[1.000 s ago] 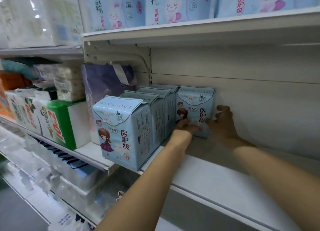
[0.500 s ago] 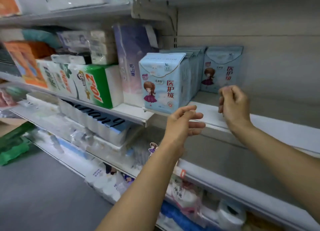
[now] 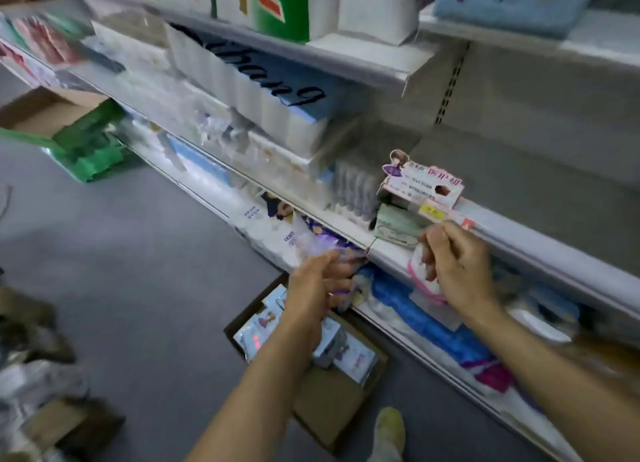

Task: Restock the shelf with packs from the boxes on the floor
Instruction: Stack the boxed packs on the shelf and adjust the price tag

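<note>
An open cardboard box [image 3: 332, 402] stands on the grey floor below my arms, with several light blue packs [image 3: 349, 354] lying in it. My left hand [image 3: 318, 288] hovers above the box, fingers relaxed, holding nothing. My right hand [image 3: 457, 271] hangs in front of the lower shelf edge [image 3: 540, 250] with fingers loosely curled and nothing in them. The blue packs on the upper shelf [image 3: 512, 1] show only at the top right corner. The view is blurred by motion.
White shelves [image 3: 363, 59] packed with tissue and pad packs run from upper left to lower right. A pink display card [image 3: 422, 184] sits on the shelf edge. Another box with green packs [image 3: 86, 139] stands at the left. My shoe [image 3: 389, 430] is beside the box.
Both hands left the pack set at the back of the shelf and dropped down. The view swung from the upper shelf to the floor box.
</note>
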